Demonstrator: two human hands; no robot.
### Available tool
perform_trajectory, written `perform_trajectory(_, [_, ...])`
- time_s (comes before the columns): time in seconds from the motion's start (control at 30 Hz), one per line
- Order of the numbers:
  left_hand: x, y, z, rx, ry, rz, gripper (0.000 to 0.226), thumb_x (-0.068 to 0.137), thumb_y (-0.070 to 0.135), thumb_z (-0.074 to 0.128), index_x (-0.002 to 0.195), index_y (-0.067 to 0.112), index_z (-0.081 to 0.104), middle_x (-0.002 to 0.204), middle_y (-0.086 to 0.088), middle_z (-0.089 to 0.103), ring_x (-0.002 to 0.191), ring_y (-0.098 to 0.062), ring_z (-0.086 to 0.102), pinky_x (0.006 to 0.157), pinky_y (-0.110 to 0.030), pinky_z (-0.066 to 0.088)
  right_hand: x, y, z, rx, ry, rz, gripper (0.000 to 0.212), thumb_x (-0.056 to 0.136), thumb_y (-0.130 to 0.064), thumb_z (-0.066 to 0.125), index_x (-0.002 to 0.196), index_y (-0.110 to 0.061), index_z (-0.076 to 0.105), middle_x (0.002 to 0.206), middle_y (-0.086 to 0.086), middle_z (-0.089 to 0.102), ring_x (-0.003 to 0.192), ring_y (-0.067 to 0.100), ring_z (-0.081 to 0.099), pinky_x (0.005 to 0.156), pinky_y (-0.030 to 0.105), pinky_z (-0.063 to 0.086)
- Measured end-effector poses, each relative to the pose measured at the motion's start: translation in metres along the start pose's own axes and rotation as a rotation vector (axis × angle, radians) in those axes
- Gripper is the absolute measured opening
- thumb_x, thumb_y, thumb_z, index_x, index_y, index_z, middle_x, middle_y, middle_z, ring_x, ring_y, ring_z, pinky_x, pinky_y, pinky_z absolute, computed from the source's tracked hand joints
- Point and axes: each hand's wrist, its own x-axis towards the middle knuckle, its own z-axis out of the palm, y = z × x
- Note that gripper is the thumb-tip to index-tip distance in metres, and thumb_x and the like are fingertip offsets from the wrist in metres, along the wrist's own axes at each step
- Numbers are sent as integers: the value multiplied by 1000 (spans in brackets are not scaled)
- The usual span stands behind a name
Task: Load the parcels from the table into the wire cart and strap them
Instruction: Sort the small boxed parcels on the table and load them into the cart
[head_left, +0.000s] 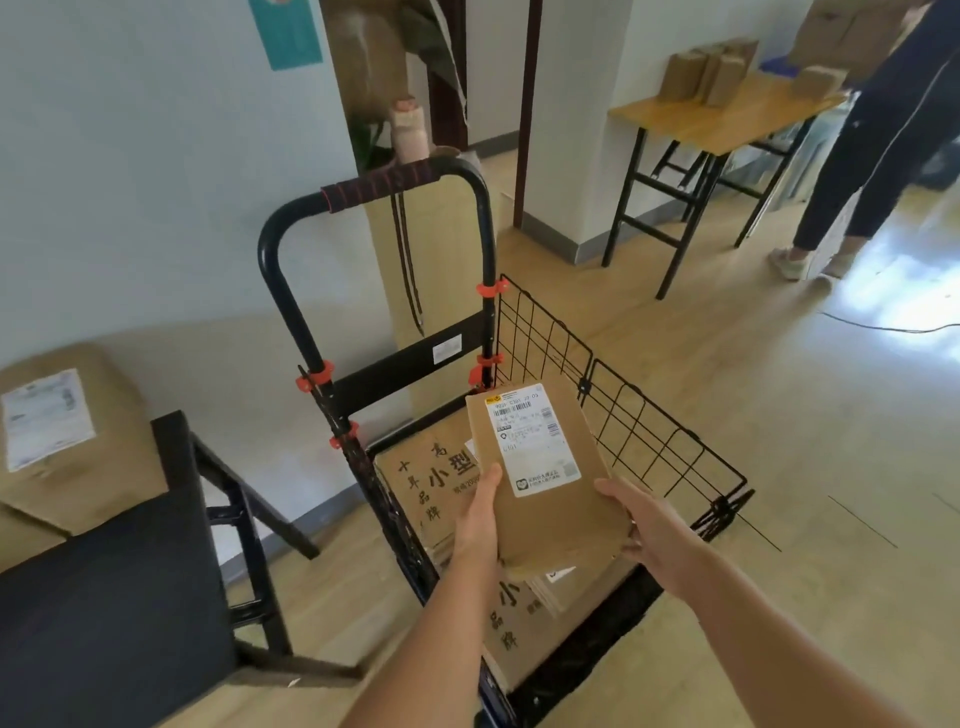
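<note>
**Q:** What have you got hold of?

**Me:** My left hand (480, 519) grips the left long edge of a flat brown parcel (545, 478), thumb on top. My right hand (644, 525) holds its near right corner, with the thumb along the edge and the fingers curled underneath.

**Q:** Which way does it lie?

**Me:** Label up. Its long axis runs away from me towards the cart's handle (379, 182), leaning a little left, with the barcode end farthest from me. It is over the basket of the wire cart (649, 415), above the printed cardboard (431, 483) lying inside. I can't tell whether they touch.

**Q:** And the room?

**Me:** Light walls and a pale wood-look floor (779, 415). On my left is a black table (104, 597) bearing a large parcel (67, 431) with a label, close beside the cart. A dark cord (408, 260) dangles from the handle. At the back right stands a wooden table (717, 119) on black legs carrying brown boxes (706, 73). A person (883, 145) in dark clothes stands beside it.

**Q:** Counts?

**Me:** One parcel on the black table and one in my hands. The cardboard in the cart could be one carton or two. There are two tables, one cart and one other person. The far boxes are too blurred to count.
</note>
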Motion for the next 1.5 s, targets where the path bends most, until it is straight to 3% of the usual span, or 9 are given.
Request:
perform_trajectory(0.1, [9, -5, -4, 21, 24, -21, 41, 89, 51, 57, 121, 25, 61, 106, -9, 70, 96, -28, 67, 68, -33, 53, 17, 1, 3, 7, -26, 56, 30, 94, -19, 60, 123, -22, 61, 116, 8, 68, 110, 29, 62, 97, 46, 51])
perform_trajectory(0.3, [33, -24, -11, 99, 126, -145, 48, 85, 40, 51, 127, 17, 57, 123, -14, 61, 113, -33, 57, 101, -50, 46, 60, 10, 20, -209, -3, 140, 47, 84, 3, 58, 124, -21, 60, 111, 6, 67, 106, 26, 61, 99, 48, 49])
perform_trajectory(0.47, [54, -37, -10, 57, 220, -235, 46, 90, 29, 51, 132, 10, 50, 120, -13, 58, 106, -26, 55, 87, -36, 44, 94, 17, 24, -425, -107, 192, 51, 80, 5, 56, 120, -25, 60, 108, 4, 64, 107, 28, 57, 101, 54, 44])
perform_trajectory(0.6, [67, -46, -10, 68, 292, -319, 29, 93, 23, 45, 118, 10, 53, 98, -6, 56, 82, -17, 50, 79, -33, 37, 127, 23, 32, -603, -209, 199, 62, 82, 8, 57, 136, -22, 51, 112, 3, 64, 97, 20, 60, 82, 38, 53])
perform_trajectory(0.77, [90, -72, -17, 151, 405, -407, 43, 94, 20, 44, 135, 9, 46, 121, -14, 58, 107, -30, 54, 95, -39, 43, 158, 40, 53, -803, -373, 231, 76, 82, 13, 56, 147, -23, 36, 99, -5, 58, 88, 17, 63, 65, 30, 53])
perform_trajectory(1.03, [111, -117, -29, 210, 621, -542, 35, 98, 5, 35, 131, 1, 46, 124, -22, 59, 104, -35, 59, 82, -41, 52, 196, 80, 75, -1110, -547, 258, 53, 86, -5, 68, 132, -10, 43, 103, 2, 57, 104, 25, 59, 92, 42, 55])
perform_trajectory(1.1, [115, -122, -29, 270, 644, -554, 37, 96, 2, 35, 132, 3, 44, 121, -18, 59, 90, -27, 53, 62, -31, 44, 205, 92, 77, -1182, -576, 269, 45, 87, -7, 67, 127, -10, 47, 103, 4, 58, 100, 23, 60, 91, 40, 56])
perform_trajectory(1.27, [130, -140, -29, 369, 591, -605, 39, 96, 3, 40, 134, 6, 41, 111, -12, 57, 83, -21, 51, 54, -25, 37, 225, 119, 74, -1237, -567, 252, 34, 93, -13, 61, 124, -10, 50, 104, 6, 60, 94, 23, 61, 79, 33, 56])
perform_trajectory(1.5, [150, -162, -27, 369, 528, -640, 39, 98, 7, 41, 136, 6, 37, 127, -16, 54, 104, -29, 53, 79, -36, 42, 248, 138, 71, -1283, -546, 253, 32, 95, -18, 59, 124, -10, 48, 100, 4, 56, 85, 17, 56, 63, 25, 44])
